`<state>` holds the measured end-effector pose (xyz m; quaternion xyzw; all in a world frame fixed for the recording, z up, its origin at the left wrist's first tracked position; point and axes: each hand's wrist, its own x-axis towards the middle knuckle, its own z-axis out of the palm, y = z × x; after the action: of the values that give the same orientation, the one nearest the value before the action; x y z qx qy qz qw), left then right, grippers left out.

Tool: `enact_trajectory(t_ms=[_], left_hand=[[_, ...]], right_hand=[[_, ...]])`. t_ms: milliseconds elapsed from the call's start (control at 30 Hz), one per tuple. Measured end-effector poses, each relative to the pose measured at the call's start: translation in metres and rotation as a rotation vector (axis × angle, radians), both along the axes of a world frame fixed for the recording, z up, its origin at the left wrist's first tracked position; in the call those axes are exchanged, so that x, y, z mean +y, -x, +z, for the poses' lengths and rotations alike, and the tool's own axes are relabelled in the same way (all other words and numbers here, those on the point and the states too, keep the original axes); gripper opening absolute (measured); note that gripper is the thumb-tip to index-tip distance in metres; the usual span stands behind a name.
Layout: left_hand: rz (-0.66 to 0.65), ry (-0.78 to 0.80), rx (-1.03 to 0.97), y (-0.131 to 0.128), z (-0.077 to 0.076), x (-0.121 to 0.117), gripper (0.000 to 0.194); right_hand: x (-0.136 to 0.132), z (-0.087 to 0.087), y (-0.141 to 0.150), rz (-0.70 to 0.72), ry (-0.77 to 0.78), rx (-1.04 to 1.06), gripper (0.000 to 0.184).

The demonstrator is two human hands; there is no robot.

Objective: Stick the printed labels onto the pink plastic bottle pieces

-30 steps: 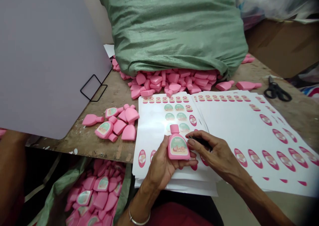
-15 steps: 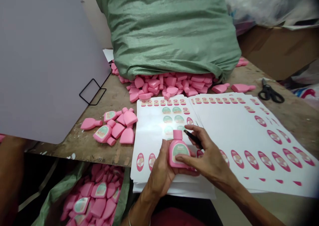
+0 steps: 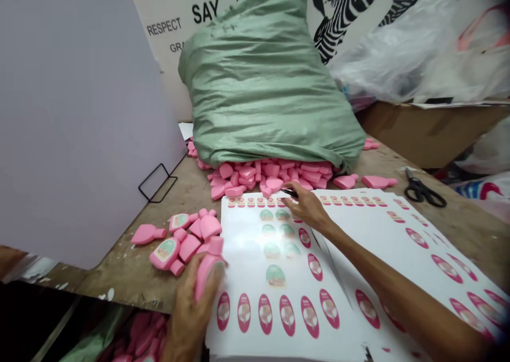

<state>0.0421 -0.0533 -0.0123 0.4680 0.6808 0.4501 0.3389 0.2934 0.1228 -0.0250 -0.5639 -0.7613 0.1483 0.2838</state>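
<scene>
My left hand [image 3: 187,303] is wrapped round a small pink toy-like bottle [image 3: 207,271], tilted and slightly blurred, at the left edge of the label sheet [image 3: 243,266]. Loose pink bottles [image 3: 189,247] lie just beyond it, two of them with green labels. Over the sheet's top edge, my right hand [image 3: 305,205] pinches a slim black tool [image 3: 290,193], whose exact kind I cannot make out. Its tip points left, close to the pink bottles [image 3: 274,184] under the sack. Green arched stickers [image 3: 275,276] and pink oval stickers [image 3: 287,315] dot the sheet.
A bulging green sack [image 3: 266,101] stands at the back of the table. Black scissors [image 3: 424,189] lie right of a second label sheet [image 3: 358,234]. A grey-white panel [image 3: 79,112] with a black wire stand [image 3: 157,184] blocks the left. Below the table edge sits a bag of bottles [image 3: 139,335].
My left hand has carried the bottle left, off the sheet's middle. My right hand has left the bottle and moved forward to the sheet's top edge with the black tool. The view has tilted up.
</scene>
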Motion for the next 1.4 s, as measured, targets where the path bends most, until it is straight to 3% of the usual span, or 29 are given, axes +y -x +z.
enact_trajectory(t_ms=[133, 233, 300, 367, 500, 600, 667, 733, 833, 900, 1000, 1100, 1233, 1400], left_hand=[[0.111, -0.133, 0.675, 0.044, 0.0, 0.028, 0.045], [0.172, -0.253, 0.804, 0.039, 0.008, 0.039, 0.056], [0.06, -0.323, 0.622, 0.021, 0.015, 0.043, 0.049], [-0.124, -0.269, 0.25, -0.003, 0.021, 0.046, 0.039], [-0.567, 0.099, -0.605, -0.043, 0.021, 0.051, 0.047], [-0.718, 0.276, -0.86, -0.06, 0.015, 0.046, 0.049], [-0.639, 0.304, -0.819, -0.063, 0.011, 0.038, 0.044], [-0.487, 0.261, -0.705, -0.06, 0.007, 0.03, 0.04], [-0.296, 0.195, -0.589, -0.053, 0.001, 0.02, 0.04], [-0.27, 0.204, -0.618, -0.05, -0.004, 0.015, 0.04], [-0.304, 0.22, -0.653, -0.051, -0.011, 0.008, 0.038], [-0.316, 0.228, -0.577, -0.055, -0.017, 0.004, 0.04], [-0.302, 0.222, -0.56, -0.058, -0.021, 0.006, 0.041], [-0.319, 0.213, -0.468, -0.058, -0.025, 0.009, 0.041]], right_hand=[[0.05, 0.006, 0.027, 0.172, -0.048, -0.174, 0.03], [0.054, 0.018, 0.037, 0.235, -0.038, -0.168, 0.022], [0.04, 0.027, 0.033, 0.255, -0.022, -0.136, 0.024], [0.014, 0.037, 0.025, 0.339, 0.089, -0.001, 0.031], [-0.047, 0.053, 0.013, 0.638, 0.604, 0.523, 0.044], [-0.073, 0.058, 0.01, 0.697, 0.788, 0.598, 0.045], [-0.082, 0.055, 0.005, 0.616, 0.705, 0.509, 0.045], [-0.09, 0.047, -0.001, 0.43, 0.515, 0.394, 0.046], [-0.109, 0.022, -0.006, 0.139, 0.273, 0.204, 0.037], [-0.124, 0.002, -0.003, 0.059, 0.169, 0.071, 0.028], [-0.138, -0.022, 0.007, 0.042, -0.021, -0.094, 0.019], [-0.141, -0.034, 0.013, 0.042, -0.16, -0.185, 0.019], [-0.14, -0.039, 0.012, 0.041, -0.198, -0.216, 0.017], [-0.139, -0.039, 0.008, 0.057, -0.137, -0.158, 0.014]])
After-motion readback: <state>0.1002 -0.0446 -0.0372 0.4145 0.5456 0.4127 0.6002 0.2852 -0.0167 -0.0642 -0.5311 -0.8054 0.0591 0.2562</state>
